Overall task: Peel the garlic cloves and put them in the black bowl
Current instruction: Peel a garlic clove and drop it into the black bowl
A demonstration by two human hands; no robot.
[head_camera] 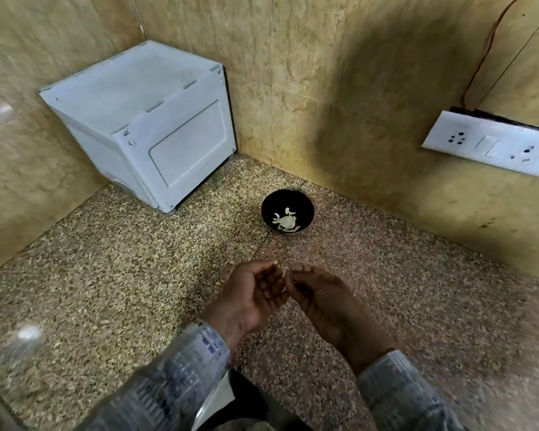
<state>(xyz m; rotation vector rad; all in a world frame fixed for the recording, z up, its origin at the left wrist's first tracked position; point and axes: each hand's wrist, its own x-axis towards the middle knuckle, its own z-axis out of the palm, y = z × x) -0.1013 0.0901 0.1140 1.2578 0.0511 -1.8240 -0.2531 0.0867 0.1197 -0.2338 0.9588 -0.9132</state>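
Our left grip [252, 293] pinches a small clove [275, 262], right grip [321, 293] curls against it (can't tell if it holds), both at 6 o'clock from the black bowl [304, 206], probably so peeled ones drop in quick.

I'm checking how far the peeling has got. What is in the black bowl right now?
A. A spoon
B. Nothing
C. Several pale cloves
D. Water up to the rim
C: several pale cloves lie clustered at the bottom of the bowl, whose dark inner wall shows no spoon and no water.
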